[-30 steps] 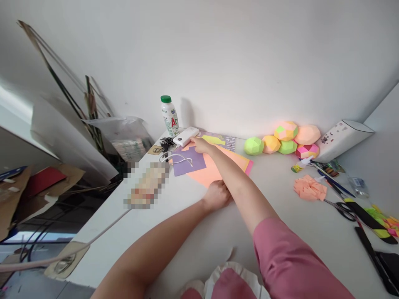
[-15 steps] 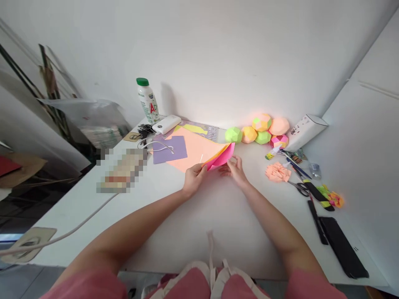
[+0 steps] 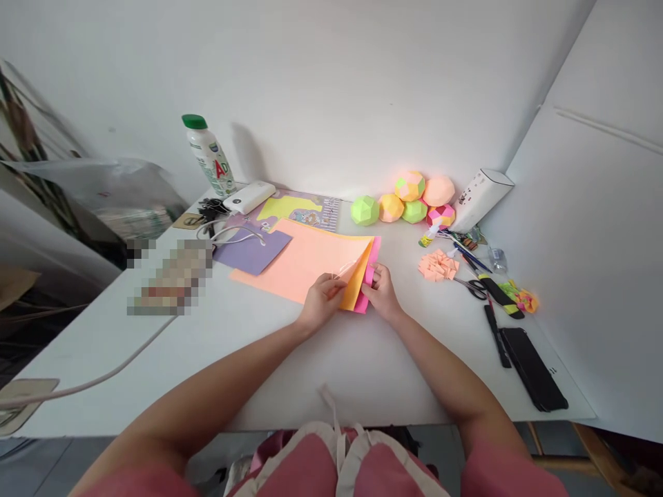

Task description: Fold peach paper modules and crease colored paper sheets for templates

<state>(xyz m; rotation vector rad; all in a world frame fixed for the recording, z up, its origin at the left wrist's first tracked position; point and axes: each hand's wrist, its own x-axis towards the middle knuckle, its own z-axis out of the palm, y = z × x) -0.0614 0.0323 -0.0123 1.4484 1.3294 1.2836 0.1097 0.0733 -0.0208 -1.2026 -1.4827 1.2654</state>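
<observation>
A stack of coloured paper sheets lies across the middle of the desk. My left hand [image 3: 322, 302] is closed on the near right corner of the peach sheet [image 3: 305, 259], lifting and curling it. Beneath show an orange sheet [image 3: 355, 287] and a pink sheet [image 3: 375, 250], fanned out toward the right. My right hand [image 3: 385, 293] pinches the pink sheet's right edge between thumb and fingers. A purple sheet [image 3: 256, 255] rests partly over the peach sheet's left side, with a white cable across it.
At the back stand a white bottle [image 3: 210, 159], a power bank [image 3: 249, 197] and several paper balls [image 3: 364, 210]. To the right lie a peach paper flower [image 3: 438, 266], scissors [image 3: 475, 290], a cutter [image 3: 500, 295] and a black phone-like slab [image 3: 534, 369]. A blurred device [image 3: 173, 276] sits left.
The sheets have come down flatter onto the desk and their right edges have fanned apart. My right hand has closed on the pink edge. The camera view has shifted right.
</observation>
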